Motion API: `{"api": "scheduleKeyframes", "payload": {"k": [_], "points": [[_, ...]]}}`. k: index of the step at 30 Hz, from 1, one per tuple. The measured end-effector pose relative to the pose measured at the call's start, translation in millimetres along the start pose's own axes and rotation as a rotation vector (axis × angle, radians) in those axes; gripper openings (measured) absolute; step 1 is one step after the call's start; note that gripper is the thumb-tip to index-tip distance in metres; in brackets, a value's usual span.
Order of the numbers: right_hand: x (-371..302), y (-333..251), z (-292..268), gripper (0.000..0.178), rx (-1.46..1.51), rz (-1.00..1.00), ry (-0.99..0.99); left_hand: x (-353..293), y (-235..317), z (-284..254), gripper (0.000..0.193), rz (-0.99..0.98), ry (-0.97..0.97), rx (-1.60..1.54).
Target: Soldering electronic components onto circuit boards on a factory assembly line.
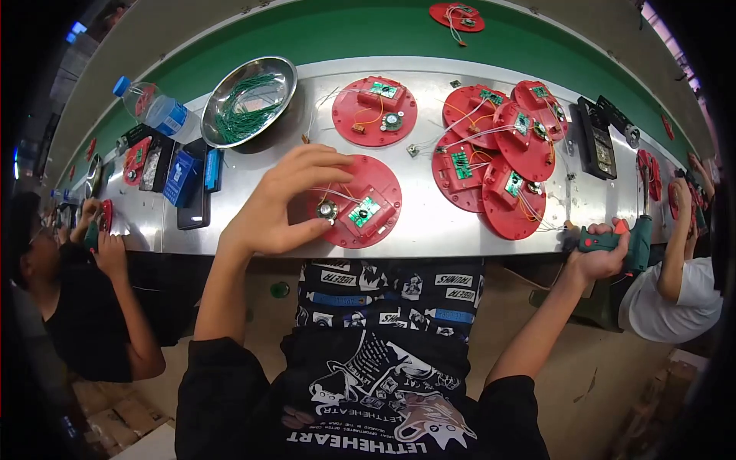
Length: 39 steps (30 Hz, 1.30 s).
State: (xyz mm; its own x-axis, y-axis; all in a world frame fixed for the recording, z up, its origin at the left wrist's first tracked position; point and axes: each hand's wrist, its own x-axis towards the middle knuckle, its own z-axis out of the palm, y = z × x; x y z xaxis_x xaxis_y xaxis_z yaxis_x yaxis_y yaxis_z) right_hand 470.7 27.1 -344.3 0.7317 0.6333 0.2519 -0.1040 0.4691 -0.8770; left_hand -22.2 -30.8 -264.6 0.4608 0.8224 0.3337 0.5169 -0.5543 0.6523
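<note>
On the bench in front of me lies a red round plastic disc [387, 188] carrying a green circuit board [364, 212], a small round speaker-like part [327, 210] and thin wires. My left hand [295, 195] reaches over its left side, fingers and thumb spread in a curve with nothing held between them. The thumb tip is close by the round part; whether it touches, I cannot tell. At the bench's front edge on the right, my right hand [598, 262] is wrapped around a green cordless screwdriver [639, 244] with red-orange details. Its long shaft points away from me.
Another wired red disc [345, 107] lies farther back, and several overlap in a pile [529, 142] at right. A steel bowl [289, 75] holds green wires. Nearby stand a plastic bottle [165, 115] and blue box [182, 178]. A black tray [594, 138] sits right. People work either side.
</note>
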Motion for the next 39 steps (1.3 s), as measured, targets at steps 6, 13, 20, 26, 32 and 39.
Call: {"api": "scheduleKeyframes", "payload": {"k": [6,13,20,26,32,39], "points": [[10,5,-12,0.04,0.024,0.012,-0.002,-10,-20,15,0.027,-0.076,0.022,0.048],[14,3,-18,0.04,0.027,0.01,0.002,-7,-28,24,0.022,-0.06,0.13,0.093],[2,0,-2,0.039,0.052,0.013,-0.011,21,-10,10,0.027,-0.583,-0.034,-0.087],[-2,1,1,0.038,0.092,0.061,-0.006,44,-11,-1,0.029,-0.666,-0.194,0.027],[1,-10,-11,0.038,0.083,0.123,0.041,19,-13,-36,0.056,-0.359,-0.203,-0.145],[8,5,-8,0.039,0.074,0.082,0.014,23,-89,-97,0.021,-0.514,0.209,0.394]]}}
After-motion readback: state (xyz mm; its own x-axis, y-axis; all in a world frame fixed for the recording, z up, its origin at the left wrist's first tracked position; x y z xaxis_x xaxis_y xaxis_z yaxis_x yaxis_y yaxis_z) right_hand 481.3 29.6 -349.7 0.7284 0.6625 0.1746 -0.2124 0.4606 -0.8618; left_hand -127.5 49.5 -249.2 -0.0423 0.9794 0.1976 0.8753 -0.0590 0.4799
